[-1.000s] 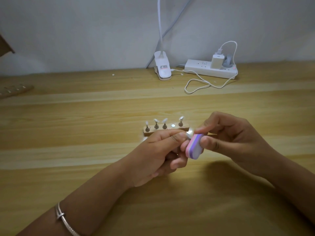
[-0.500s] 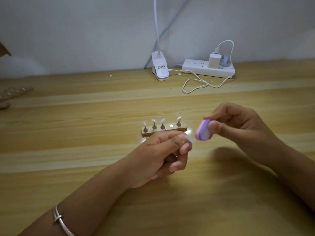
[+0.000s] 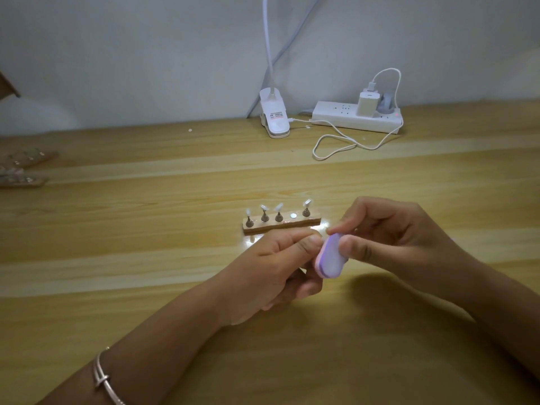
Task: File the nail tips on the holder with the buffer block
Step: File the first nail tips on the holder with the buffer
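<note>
At mid-frame in the head view, the buffer block [image 3: 330, 255] (lilac over pink) is pinched by fingers [image 3: 355, 248] of the right hand [image 3: 394, 238]. It has been brought back against the left hand [image 3: 271, 273], which is pinched on a mostly hidden nail tip. Filing is judged resumed, just below the holder [image 3: 282, 225].

Holder [image 3: 282, 227]: mid tabletop [image 3: 146, 258]; four nail tips [image 3: 278, 206] stand in its row.
Hands: left hand [image 3: 271, 267] and right hand [image 3: 388, 232] just before the holder.
Buffer block [image 3: 330, 255]: between the hands, in the right fingers [image 3: 355, 248], touching the left fingertips.
Back edge: clip lamp [image 3: 274, 118] left of power strip [image 3: 356, 119]; cable [image 3: 336, 143] looped before the strip.
Far left: more holders [image 3: 23, 168].
</note>
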`<control>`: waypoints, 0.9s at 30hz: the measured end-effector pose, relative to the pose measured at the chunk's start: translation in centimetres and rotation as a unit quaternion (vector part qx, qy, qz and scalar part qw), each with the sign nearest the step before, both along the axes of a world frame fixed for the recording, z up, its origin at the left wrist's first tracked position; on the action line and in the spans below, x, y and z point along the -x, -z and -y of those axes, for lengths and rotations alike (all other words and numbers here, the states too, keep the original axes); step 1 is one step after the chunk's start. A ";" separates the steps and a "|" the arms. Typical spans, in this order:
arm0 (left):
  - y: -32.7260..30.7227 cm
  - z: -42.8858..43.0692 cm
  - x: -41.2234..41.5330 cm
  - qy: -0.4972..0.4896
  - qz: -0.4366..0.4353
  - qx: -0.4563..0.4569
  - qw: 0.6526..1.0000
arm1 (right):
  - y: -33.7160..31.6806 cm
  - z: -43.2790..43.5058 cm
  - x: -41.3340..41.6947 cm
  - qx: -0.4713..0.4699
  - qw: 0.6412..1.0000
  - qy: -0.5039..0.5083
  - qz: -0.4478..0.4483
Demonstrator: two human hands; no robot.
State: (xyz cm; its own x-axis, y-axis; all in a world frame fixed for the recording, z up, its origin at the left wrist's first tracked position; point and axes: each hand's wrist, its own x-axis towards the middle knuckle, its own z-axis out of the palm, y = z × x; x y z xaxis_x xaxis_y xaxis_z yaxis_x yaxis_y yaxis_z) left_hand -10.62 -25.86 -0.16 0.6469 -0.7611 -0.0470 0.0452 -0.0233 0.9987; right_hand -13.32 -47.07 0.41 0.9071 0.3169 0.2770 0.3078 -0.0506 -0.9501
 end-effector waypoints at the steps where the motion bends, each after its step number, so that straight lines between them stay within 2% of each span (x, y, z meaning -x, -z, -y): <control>1: -0.1 0.0 0.0 -0.003 -0.003 0.007 1.000 | -0.2 0.2 -0.1 0.000 1.000 0.010 0.003; 4: -0.3 -0.1 -0.2 0.000 -0.011 0.022 1.000 | -0.4 0.9 -0.5 -0.014 0.999 0.051 0.006; 10: -0.3 0.0 -0.1 -0.013 -0.011 0.016 1.000 | 0.3 0.1 -0.2 -0.008 1.000 -0.003 0.000; 15: -0.4 -0.2 -0.1 0.008 0.005 0.022 1.000 | -0.1 1.6 -1.0 -0.025 0.997 0.074 -0.003; 20: 0.0 -0.2 -0.2 -0.043 0.067 0.044 0.996 | -0.3 1.5 -1.2 -0.104 0.991 0.079 -0.012; 27: 0.3 0.1 -0.2 -0.090 0.198 0.027 0.976 | 0.2 0.2 -0.6 -0.048 0.996 0.070 -0.009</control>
State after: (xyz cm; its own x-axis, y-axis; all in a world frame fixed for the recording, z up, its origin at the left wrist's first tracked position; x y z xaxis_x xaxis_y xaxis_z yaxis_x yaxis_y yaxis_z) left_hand -10.39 -25.98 -0.43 0.7293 -0.6286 0.2702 -0.3454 0.0026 0.9385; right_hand -12.77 -47.27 0.16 0.9455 0.1594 0.2840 0.2878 -0.0007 -0.9577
